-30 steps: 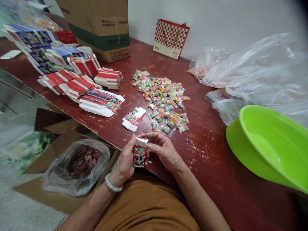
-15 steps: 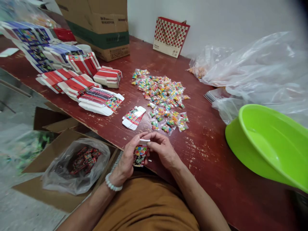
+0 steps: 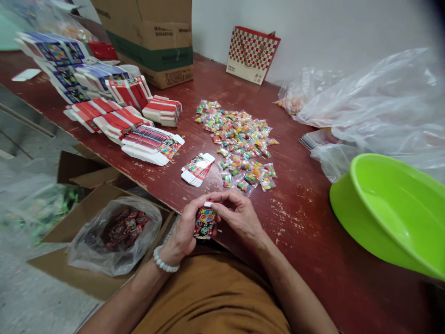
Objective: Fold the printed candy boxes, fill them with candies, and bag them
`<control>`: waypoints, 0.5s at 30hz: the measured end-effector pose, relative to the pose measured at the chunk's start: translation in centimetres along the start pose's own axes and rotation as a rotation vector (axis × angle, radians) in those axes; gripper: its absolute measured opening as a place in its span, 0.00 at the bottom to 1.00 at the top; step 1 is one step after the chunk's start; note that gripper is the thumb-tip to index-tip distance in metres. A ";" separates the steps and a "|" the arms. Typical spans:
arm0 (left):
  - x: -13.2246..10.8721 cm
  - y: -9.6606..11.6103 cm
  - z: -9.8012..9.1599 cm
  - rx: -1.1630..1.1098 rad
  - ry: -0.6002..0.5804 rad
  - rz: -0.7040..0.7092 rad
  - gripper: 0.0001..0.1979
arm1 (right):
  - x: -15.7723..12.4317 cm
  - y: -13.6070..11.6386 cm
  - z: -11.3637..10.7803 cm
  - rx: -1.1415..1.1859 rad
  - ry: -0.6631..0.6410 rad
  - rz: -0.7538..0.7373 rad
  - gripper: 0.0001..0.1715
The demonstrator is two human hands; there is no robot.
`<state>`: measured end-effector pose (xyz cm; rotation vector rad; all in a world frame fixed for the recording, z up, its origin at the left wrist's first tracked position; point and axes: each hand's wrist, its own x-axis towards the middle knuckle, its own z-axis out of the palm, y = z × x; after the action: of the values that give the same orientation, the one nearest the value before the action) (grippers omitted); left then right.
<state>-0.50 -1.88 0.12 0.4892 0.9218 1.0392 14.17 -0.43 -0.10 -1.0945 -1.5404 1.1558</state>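
Small printed box, red and black with bright lettering, sat upright between both hands at the lower middle of the frame, just over the near edge of the dark red table. The left hand, with a pale bead bracelet at the wrist, was curled around the box from the left side, thumb up near its top. The right hand came in from the right, its fingers bent and pinched on the white flap at the top of the box, fingertips meeting the left thumb there.

Just above the hands lay a short stack of flat boxes, and right of it a spread pile of candy packets in clear wrappers. At the upper left were fanned stacks of flat red cartons and blue cartons. A cardboard carton and a checkered gift bag stood along the top. A green basin leaned at the right edge, under crumpled clear plastic bags. At the lower left, below the table, a plastic bag of filled boxes rested in an open carton.
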 end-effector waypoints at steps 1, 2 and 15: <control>0.0 0.0 -0.2 0.036 -0.002 0.028 0.22 | 0.2 0.0 -0.1 0.006 -0.007 0.006 0.06; 0.1 0.0 -0.3 0.062 -0.009 0.040 0.23 | 0.3 0.0 -0.1 0.016 -0.006 0.010 0.04; 0.3 0.0 -0.6 0.039 -0.045 -0.088 0.28 | 0.0 -0.3 0.5 0.114 0.051 0.008 0.05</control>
<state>-0.93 -1.62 -0.32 0.4980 0.9175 0.9283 13.67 -0.54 0.12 -1.0476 -1.4148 1.1974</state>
